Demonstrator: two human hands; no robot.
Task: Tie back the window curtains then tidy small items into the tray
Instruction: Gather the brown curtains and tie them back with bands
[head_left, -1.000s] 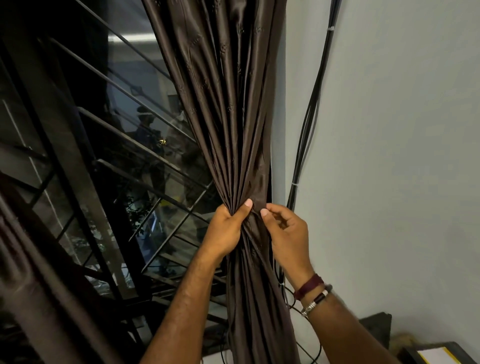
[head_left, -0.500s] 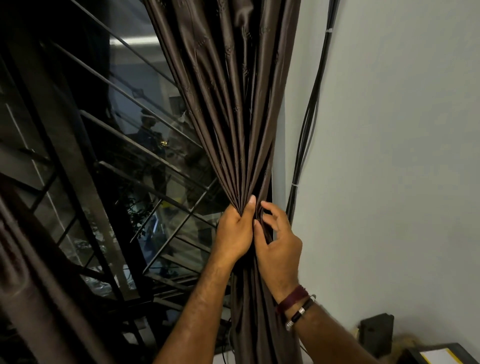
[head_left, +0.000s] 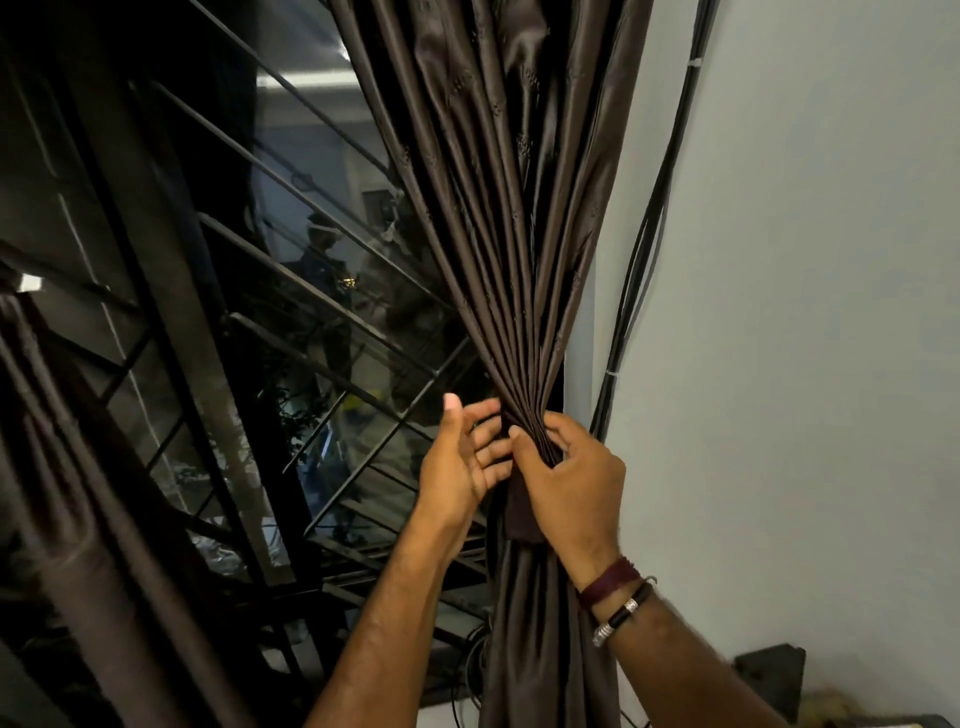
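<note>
Pinching gathered curtain (head_left: 524, 291), right hand (head_left: 576, 488); left hand (head_left: 457, 467) spread

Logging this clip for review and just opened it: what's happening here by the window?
A person is gathering the brown curtain at the right edge of the window, beside the wall. The right hand grips the bunched folds at the narrowest point, with a strip of matching fabric hanging under its palm. The left hand is open, fingers spread beside the bunch. No finished tie shows yet.

Dark brown curtain (head_left: 509, 249), gathered mid-height
</note>
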